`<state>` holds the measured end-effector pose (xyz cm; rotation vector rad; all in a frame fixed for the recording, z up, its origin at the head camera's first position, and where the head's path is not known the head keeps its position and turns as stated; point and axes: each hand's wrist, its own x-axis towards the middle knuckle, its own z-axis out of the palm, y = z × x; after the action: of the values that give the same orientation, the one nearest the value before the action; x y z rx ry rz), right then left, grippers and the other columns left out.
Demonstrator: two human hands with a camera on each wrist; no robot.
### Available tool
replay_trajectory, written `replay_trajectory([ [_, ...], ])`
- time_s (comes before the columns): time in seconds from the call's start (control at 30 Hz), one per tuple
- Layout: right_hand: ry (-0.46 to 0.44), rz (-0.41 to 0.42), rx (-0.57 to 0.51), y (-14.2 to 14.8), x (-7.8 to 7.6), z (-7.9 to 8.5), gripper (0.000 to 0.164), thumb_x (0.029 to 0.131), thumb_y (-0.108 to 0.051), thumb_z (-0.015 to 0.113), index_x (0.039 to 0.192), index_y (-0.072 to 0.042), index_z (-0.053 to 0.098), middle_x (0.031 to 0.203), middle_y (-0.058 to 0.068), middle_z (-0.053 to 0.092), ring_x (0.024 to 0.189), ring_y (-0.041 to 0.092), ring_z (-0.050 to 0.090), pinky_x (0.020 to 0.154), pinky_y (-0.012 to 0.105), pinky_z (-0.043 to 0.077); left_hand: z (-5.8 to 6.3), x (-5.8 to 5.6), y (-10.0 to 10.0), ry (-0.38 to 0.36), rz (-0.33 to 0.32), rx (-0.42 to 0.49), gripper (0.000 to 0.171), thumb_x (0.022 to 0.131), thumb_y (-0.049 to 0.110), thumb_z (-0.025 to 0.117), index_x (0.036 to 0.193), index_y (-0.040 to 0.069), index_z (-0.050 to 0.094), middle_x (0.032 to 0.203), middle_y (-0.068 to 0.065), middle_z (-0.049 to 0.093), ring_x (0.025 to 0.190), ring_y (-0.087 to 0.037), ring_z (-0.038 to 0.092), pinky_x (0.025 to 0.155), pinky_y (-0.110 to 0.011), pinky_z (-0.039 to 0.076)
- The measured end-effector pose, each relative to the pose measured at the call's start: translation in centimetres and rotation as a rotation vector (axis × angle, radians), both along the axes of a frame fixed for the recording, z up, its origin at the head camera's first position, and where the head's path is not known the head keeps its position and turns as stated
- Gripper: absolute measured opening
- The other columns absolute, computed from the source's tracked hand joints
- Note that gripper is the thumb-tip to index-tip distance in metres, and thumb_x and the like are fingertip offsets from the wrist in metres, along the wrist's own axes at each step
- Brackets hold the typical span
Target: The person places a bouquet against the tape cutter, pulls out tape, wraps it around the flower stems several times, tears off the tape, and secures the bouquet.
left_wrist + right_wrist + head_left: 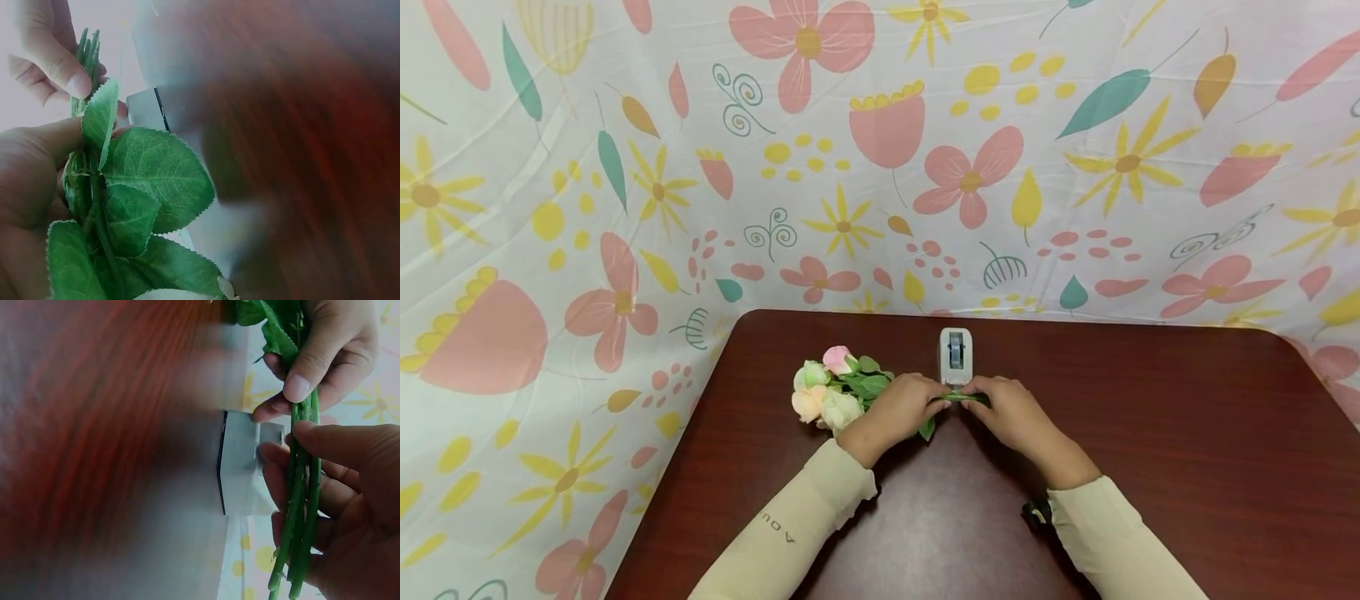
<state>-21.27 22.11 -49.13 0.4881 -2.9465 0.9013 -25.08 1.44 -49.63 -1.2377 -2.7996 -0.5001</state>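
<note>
White cloth (880, 183) printed with pink, yellow and teal flowers and leaves hangs left of the hands and runs on behind the counter (1165, 417), whose glossy red-brown top bears a cluster of pale roses (841, 410) beside the left hand (901, 410). That hand, thumb and fingers closed, grips the roses' green stems (300, 494), with a whitish tape dispenser (957, 375) just beyond the hands. The right hand (1011, 414) pinches the same stems, dark wood stretching out past it.
</note>
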Motion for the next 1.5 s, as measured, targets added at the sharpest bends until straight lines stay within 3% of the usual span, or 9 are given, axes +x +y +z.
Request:
replay_trajectory([
  [0.33, 0.043, -0.006, 0.019, 0.1, 0.4, -0.3, 0.012, 0.094, -0.016, 0.072, 0.106, -0.013, 0.072, 0.102, 0.004, 0.076, 0.086, 0.017, 0.070, 0.073, 0.038, 0.055, 0.1, 0.3, -0.1, 0.031, -0.011, -0.027, 0.025, 0.101, 0.026, 0.063, 0.123, 0.020, 0.074, 0.117, 0.007, 0.076, 0.102, -0.009, 0.071, 0.092, -0.031, 0.054],
  [0.4, 0.004, 0.017, 0.013, 0.4, 0.2, 0.0, 0.017, 0.096, -0.020, 0.070, 0.110, -0.012, 0.072, 0.103, 0.004, 0.076, 0.086, 0.016, 0.070, 0.075, 0.039, 0.055, 0.2, 0.4, -0.1, 0.038, -0.012, -0.018, 0.026, 0.101, 0.026, 0.063, 0.124, 0.020, 0.073, 0.119, 0.007, 0.075, 0.102, -0.009, 0.071, 0.090, -0.031, 0.053],
  [0.57, -0.161, 0.110, -0.051, 1.4, -0.7, 0.7, 0.030, 0.103, -0.030, 0.059, 0.122, -0.010, 0.070, 0.117, 0.008, 0.073, 0.107, 0.024, 0.068, 0.091, 0.047, 0.053, 0.2, 0.5, -0.2, 0.079, -0.018, -0.015, 0.026, 0.101, 0.026, 0.063, 0.125, 0.022, 0.073, 0.119, 0.008, 0.075, 0.102, -0.009, 0.070, 0.087, -0.029, 0.052],
  [0.67, -0.238, 0.147, -0.081, 1.9, -1.2, 1.0, 0.030, 0.104, -0.029, 0.056, 0.124, -0.010, 0.070, 0.123, 0.009, 0.072, 0.115, 0.026, 0.065, 0.094, 0.047, 0.052, 0.3, 0.6, -0.1, 0.099, -0.011, -0.017, 0.025, 0.101, 0.026, 0.063, 0.124, 0.022, 0.073, 0.117, 0.008, 0.075, 0.098, -0.010, 0.070, 0.084, -0.028, 0.051],
  [0.77, -0.285, 0.155, -0.105, 2.2, -1.6, 1.2, 0.028, 0.103, -0.026, 0.058, 0.122, -0.011, 0.072, 0.120, 0.007, 0.072, 0.108, 0.022, 0.065, 0.088, 0.039, 0.052, 0.4, 0.7, 0.0, 0.129, -0.007, -0.029, 0.023, 0.101, 0.025, 0.064, 0.121, 0.023, 0.075, 0.113, 0.008, 0.076, 0.094, -0.012, 0.069, 0.080, -0.028, 0.050],
  [0.93, -0.366, 0.196, -0.165, 2.3, -2.2, 1.4, 0.025, 0.102, -0.020, 0.059, 0.118, -0.004, 0.072, 0.101, 0.011, 0.073, 0.086, 0.019, 0.063, 0.072, 0.031, 0.051, 0.7, 0.9, 0.3, 0.193, -0.007, -0.083, 0.016, 0.100, 0.024, 0.064, 0.112, 0.024, 0.076, 0.104, 0.009, 0.077, 0.085, -0.013, 0.065, 0.074, -0.028, 0.046],
  [1.07, -0.409, 0.224, -0.188, 2.4, -2.4, 1.6, 0.025, 0.102, -0.016, 0.058, 0.115, 0.000, 0.072, 0.099, 0.016, 0.071, 0.086, 0.023, 0.065, 0.073, 0.032, 0.052, 0.8, 1.0, 0.5, 0.227, -0.005, -0.124, 0.014, 0.100, 0.024, 0.065, 0.109, 0.024, 0.076, 0.102, 0.009, 0.076, 0.084, -0.013, 0.064, 0.073, -0.028, 0.047],
  [1.3, -0.391, 0.164, -0.169, 2.0, -2.3, 1.6, 0.022, 0.101, -0.017, 0.061, 0.112, -0.003, 0.074, 0.097, 0.011, 0.071, 0.083, 0.018, 0.061, 0.072, 0.033, 0.049, 0.6, 0.9, 0.9, 0.238, 0.030, -0.164, 0.016, 0.098, 0.028, 0.068, 0.111, 0.023, 0.076, 0.104, 0.008, 0.075, 0.089, -0.013, 0.066, 0.078, -0.032, 0.052],
  [1.5, -0.245, 0.116, -0.071, 1.5, -1.8, 1.3, 0.019, 0.100, -0.020, 0.063, 0.111, -0.011, 0.075, 0.109, 0.006, 0.074, 0.099, 0.021, 0.066, 0.084, 0.040, 0.052, 1.1, 0.7, 1.2, 0.184, 0.072, -0.202, 0.018, 0.097, 0.031, 0.068, 0.109, 0.021, 0.076, 0.103, 0.005, 0.074, 0.091, -0.015, 0.067, 0.080, -0.034, 0.053],
])
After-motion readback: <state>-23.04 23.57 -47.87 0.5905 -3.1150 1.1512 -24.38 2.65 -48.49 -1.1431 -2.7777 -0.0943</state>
